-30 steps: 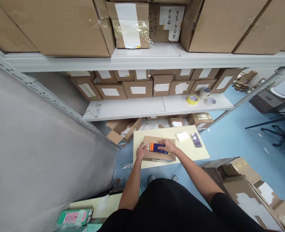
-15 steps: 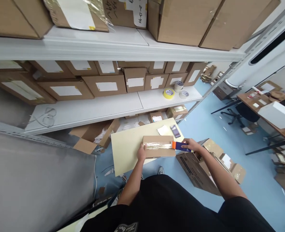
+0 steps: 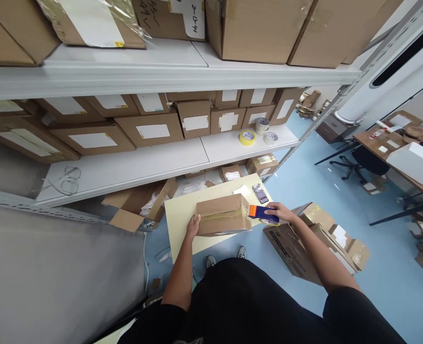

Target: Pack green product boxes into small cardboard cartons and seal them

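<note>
A closed cardboard box [image 3: 216,225] lies slightly askew on the pale yellow tabletop [image 3: 177,231], with a strip of shiny clear tape running along its length. My left hand [image 3: 193,226] grips the box's left end, thumb on top; the fingers underneath are partly hidden. In my right hand [image 3: 279,212] is a dark blue tape dispenser [image 3: 265,214] with an orange front, held just off the box's right end. Part of a tape roll shows at its lower edge. A white paper [image 3: 241,190] and a partly pixelated phone-like object [image 3: 260,194] lie behind the box.
Cardboard boxes fill the shelves ahead. Tape rolls, one of them yellow [image 3: 247,138], sit on the middle shelf [image 3: 154,162]. An open carton [image 3: 127,217] stands left of the table; a larger carton [image 3: 292,251] stands on the floor at right.
The box has shifted left and turned slightly, with my left hand still on its end. The tape dispenser has moved from the box's top face to just beyond its right end.
</note>
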### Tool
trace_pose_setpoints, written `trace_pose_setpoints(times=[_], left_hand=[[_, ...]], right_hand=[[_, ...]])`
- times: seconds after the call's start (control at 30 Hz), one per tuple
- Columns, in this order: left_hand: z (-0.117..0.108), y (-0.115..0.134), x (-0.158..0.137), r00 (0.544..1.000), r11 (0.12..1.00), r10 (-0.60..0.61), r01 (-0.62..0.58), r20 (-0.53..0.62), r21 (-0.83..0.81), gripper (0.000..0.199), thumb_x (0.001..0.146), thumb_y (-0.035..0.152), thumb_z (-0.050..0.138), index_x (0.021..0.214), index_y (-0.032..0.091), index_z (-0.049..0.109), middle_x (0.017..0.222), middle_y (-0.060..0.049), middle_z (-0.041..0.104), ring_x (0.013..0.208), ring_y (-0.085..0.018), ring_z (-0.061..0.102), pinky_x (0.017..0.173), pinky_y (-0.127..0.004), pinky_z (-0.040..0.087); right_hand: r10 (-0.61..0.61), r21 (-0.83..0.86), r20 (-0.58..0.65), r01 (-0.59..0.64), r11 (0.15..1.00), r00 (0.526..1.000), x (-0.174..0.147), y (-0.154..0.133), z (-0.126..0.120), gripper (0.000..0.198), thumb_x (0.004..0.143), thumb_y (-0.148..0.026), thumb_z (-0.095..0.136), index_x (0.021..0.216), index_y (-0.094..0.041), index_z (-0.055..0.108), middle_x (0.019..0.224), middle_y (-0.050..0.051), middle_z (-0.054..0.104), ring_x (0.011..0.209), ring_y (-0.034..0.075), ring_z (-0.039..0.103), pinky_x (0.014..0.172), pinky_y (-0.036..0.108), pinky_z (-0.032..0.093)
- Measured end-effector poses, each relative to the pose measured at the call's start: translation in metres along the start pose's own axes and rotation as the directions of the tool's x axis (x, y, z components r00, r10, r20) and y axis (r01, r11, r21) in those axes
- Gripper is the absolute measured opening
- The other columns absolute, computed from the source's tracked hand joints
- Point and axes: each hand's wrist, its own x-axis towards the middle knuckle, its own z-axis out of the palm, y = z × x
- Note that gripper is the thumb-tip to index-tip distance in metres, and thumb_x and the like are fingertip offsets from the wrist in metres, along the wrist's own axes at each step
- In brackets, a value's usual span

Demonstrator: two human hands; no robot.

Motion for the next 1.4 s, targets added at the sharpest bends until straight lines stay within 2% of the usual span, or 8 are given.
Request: trace_pose_setpoints(times=[0.13, 0.23, 0.4, 0.57, 0.83, 1.17, 1.27, 1.4], left_hand=[[-0.055, 0.003, 0.004, 0.986, 0.986, -0.143, 0.150, -0.079, 0.079, 0.064, 0.097, 0.055, 0.054, 0.144, 0.012, 0.057, 0.139, -0.021, 0.067, 0.133, -0.034, 0.061, 0.110, -0.043, 0.047], [-0.085, 0.019, 0.004, 0.983, 0.991, -0.109, 0.119, -0.145, 0.062, 0.059, 0.099, 0.053, 0.051, 0.141, 0.012, 0.060, 0.138, -0.020, 0.068, 0.131, -0.031, 0.063, 0.110, -0.041, 0.046], [-0.100, 0.054, -0.002, 0.989, 0.996, 0.083, -0.085, -0.121, -0.007, 0.056, 0.104, 0.061, 0.037, 0.129, 0.024, 0.071, 0.138, -0.007, 0.070, 0.129, -0.024, 0.063, 0.106, -0.032, 0.048], [-0.098, 0.064, -0.011, 0.994, 0.993, -0.003, 0.016, -0.113, 0.113, 0.061, 0.106, 0.058, 0.031, 0.125, 0.019, 0.073, 0.129, -0.014, 0.074, 0.123, -0.030, 0.066, 0.100, -0.037, 0.049], [-0.057, 0.061, -0.039, 0.964, 0.957, -0.074, 0.140, -0.254, 0.254, 0.061, 0.108, 0.049, 0.021, 0.129, 0.017, 0.068, 0.120, -0.018, 0.076, 0.112, -0.032, 0.071, 0.090, -0.039, 0.050], [-0.056, 0.066, -0.032, 0.968, 0.928, -0.060, 0.145, -0.244, 0.344, 0.059, 0.108, 0.049, 0.022, 0.127, 0.018, 0.069, 0.119, -0.018, 0.076, 0.110, -0.033, 0.071, 0.090, -0.039, 0.050], [-0.056, 0.066, -0.031, 0.967, 0.923, -0.057, 0.146, -0.249, 0.356, 0.059, 0.108, 0.049, 0.023, 0.126, 0.019, 0.069, 0.118, -0.018, 0.076, 0.109, -0.033, 0.071, 0.089, -0.040, 0.050], [-0.058, 0.069, -0.033, 0.969, 0.922, -0.051, 0.138, -0.242, 0.361, 0.059, 0.108, 0.050, 0.022, 0.125, 0.019, 0.070, 0.119, -0.018, 0.076, 0.110, -0.034, 0.071, 0.090, -0.040, 0.050]], right_hand=[[-0.272, -0.035, 0.015, 0.272, 0.962, 0.962, 0.025, -0.069, 0.051, 0.040, 0.084, -0.056, 0.068, 0.095, -0.019, 0.075, 0.091, 0.005, 0.078, 0.083, 0.023, 0.070, 0.076, 0.031, 0.052], [-0.381, -0.202, 0.000, 0.373, 0.906, 0.925, 0.037, -0.133, 0.091, 0.039, 0.090, -0.057, 0.065, 0.099, -0.021, 0.077, 0.094, 0.005, 0.078, 0.084, 0.022, 0.070, 0.078, 0.029, 0.050], [-0.351, -0.534, -0.005, 0.294, 0.793, 0.936, 0.050, -0.222, 0.150, 0.044, 0.092, -0.060, 0.064, 0.109, -0.022, 0.075, 0.104, 0.011, 0.079, 0.094, 0.026, 0.071, 0.078, 0.029, 0.047], [-0.303, -0.630, 0.051, 0.266, 0.730, 0.952, 0.059, -0.261, 0.180, 0.044, 0.094, -0.059, 0.063, 0.110, -0.020, 0.074, 0.106, 0.013, 0.078, 0.098, 0.027, 0.072, 0.081, 0.031, 0.048], [-0.379, -0.590, 0.164, 0.398, 0.702, 0.911, 0.063, -0.238, 0.153, 0.037, 0.090, -0.056, 0.070, 0.099, -0.021, 0.076, 0.102, 0.009, 0.079, 0.097, 0.025, 0.071, 0.075, 0.027, 0.044], [-0.232, -0.751, -0.074, 0.099, 0.653, 0.970, 0.040, -0.113, 0.020, 0.034, 0.092, -0.051, 0.072, 0.106, -0.021, 0.074, 0.098, 0.012, 0.078, 0.092, 0.024, 0.068, 0.072, 0.028, 0.041], [-0.187, -0.769, -0.108, 0.037, 0.638, 0.976, 0.036, -0.103, 0.017, 0.035, 0.094, -0.050, 0.069, 0.110, -0.019, 0.073, 0.102, 0.014, 0.077, 0.093, 0.025, 0.068, 0.074, 0.030, 0.043], [-0.147, -0.798, -0.135, -0.020, 0.603, 0.980, 0.043, -0.117, 0.046, 0.041, 0.094, -0.053, 0.065, 0.111, -0.016, 0.072, 0.104, 0.018, 0.077, 0.097, 0.030, 0.071, 0.078, 0.032, 0.047]])
